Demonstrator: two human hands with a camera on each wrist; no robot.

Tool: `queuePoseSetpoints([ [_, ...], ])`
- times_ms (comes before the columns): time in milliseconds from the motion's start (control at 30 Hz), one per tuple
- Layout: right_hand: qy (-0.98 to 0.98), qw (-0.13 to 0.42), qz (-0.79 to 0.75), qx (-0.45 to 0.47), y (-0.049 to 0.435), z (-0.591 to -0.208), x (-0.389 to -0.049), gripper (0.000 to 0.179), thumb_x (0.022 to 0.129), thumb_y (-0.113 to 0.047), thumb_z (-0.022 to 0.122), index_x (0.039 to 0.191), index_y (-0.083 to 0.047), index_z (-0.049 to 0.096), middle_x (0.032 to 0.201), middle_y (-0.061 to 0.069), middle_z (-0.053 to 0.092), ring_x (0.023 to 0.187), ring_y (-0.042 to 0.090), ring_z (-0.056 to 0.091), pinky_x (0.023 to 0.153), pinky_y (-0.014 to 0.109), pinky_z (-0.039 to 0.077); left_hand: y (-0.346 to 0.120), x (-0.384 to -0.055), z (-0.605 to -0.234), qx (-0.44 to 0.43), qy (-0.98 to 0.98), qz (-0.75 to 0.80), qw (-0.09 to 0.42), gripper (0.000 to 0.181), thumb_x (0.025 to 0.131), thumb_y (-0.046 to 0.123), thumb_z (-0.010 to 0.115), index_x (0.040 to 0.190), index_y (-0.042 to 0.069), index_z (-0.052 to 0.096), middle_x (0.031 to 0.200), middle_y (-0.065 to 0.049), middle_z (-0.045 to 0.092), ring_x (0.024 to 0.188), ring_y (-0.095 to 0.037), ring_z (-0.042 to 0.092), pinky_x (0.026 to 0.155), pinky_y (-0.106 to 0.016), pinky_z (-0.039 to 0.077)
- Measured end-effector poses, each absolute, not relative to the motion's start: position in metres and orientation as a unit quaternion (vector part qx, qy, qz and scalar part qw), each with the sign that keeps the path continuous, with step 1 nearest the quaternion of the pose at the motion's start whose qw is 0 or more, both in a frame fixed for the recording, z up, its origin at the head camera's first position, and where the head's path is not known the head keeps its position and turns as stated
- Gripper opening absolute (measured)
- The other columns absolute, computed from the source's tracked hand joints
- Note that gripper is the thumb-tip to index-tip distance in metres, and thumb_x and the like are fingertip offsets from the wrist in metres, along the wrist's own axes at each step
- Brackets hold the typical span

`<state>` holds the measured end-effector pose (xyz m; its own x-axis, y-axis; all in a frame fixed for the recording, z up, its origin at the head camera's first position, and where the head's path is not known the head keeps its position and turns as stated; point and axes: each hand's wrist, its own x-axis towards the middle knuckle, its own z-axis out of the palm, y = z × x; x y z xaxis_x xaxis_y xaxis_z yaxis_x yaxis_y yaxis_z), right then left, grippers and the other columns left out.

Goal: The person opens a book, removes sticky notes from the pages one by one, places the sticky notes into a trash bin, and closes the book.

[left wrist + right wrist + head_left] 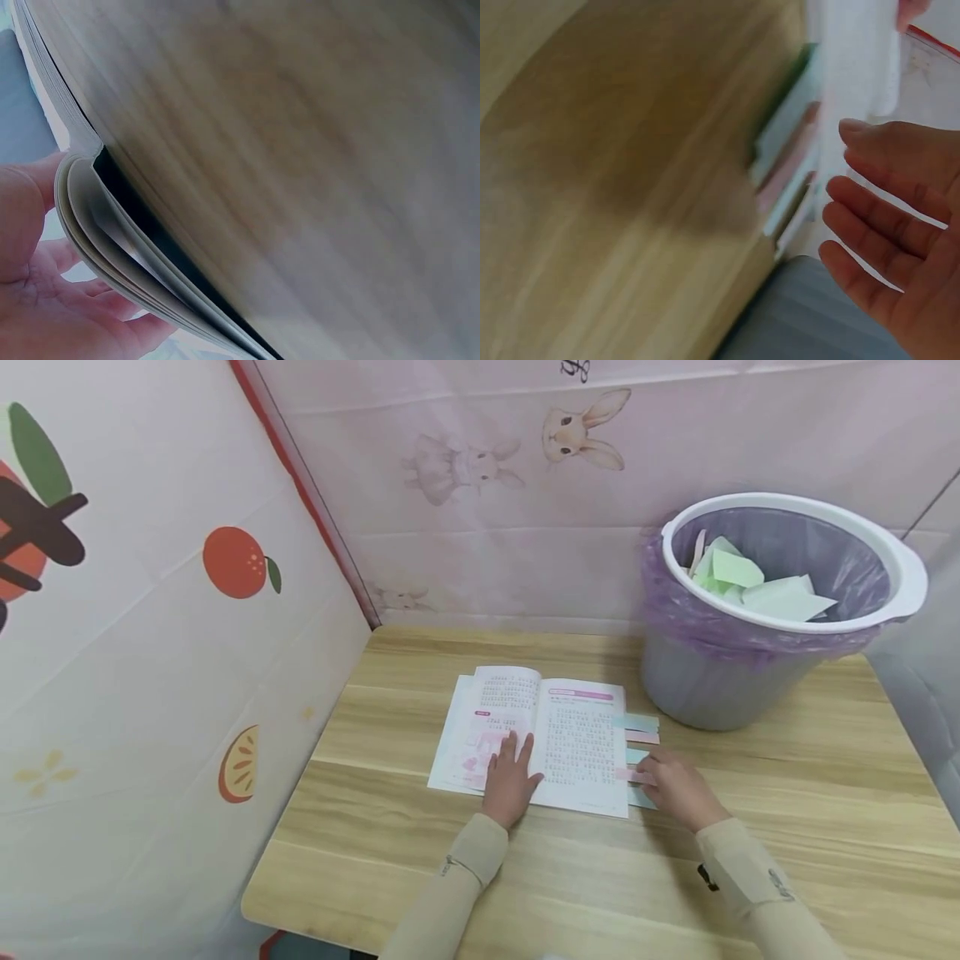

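An open book with printed pages lies on the table. My left hand rests on its left page near the spine, fingers spread. In the left wrist view, curved pages rise beside the left hand. Several pale green, blue and pink sticky tabs stick out past the right page's edge. My right hand is at the lower tabs, fingertips over a pink tab. Seen from the right wrist, the right hand's fingers are loosely extended beside the tabs, with nothing visible between them.
A grey bin with a white rim and purple liner stands at the table's back right, close to the tabs. Crumpled green and white papers lie inside. The wooden table meets printed fabric walls behind and at left.
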<state>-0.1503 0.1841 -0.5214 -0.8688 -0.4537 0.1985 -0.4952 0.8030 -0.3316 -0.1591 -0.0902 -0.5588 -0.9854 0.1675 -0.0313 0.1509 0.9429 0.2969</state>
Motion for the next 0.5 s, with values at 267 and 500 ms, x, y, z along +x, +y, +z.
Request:
queuePoseSetpoints([
  [267, -0.94, 0.073, 0.168, 0.287, 0.194, -0.543, -0.16, 0.025, 0.067, 0.0, 0.084, 0.088, -0.001, 0.069, 0.085, 0.005, 0.062, 0.076, 0.022, 0.06, 0.067, 0.038, 0.053, -0.089, -0.159, -0.561, 0.081, 0.986, 0.143, 0.029, 0.069, 0.093, 0.038, 0.06, 0.151, 0.013, 0.032, 0.155, -0.018, 0.027, 0.142, -0.031, 0.026, 0.112, -0.05, 0.029],
  [500, -0.934, 0.068, 0.174, 0.303, 0.193, -0.548, -0.165, 0.019, 0.073, 0.0, 0.08, 0.088, -0.003, 0.068, 0.083, 0.005, 0.062, 0.074, 0.019, 0.06, 0.065, 0.037, 0.053, -0.09, -0.161, -0.561, 0.075, 0.986, 0.142, 0.033, 0.069, 0.093, 0.038, 0.061, 0.151, 0.014, 0.031, 0.155, -0.017, 0.027, 0.143, -0.03, 0.026, 0.113, -0.049, 0.029],
])
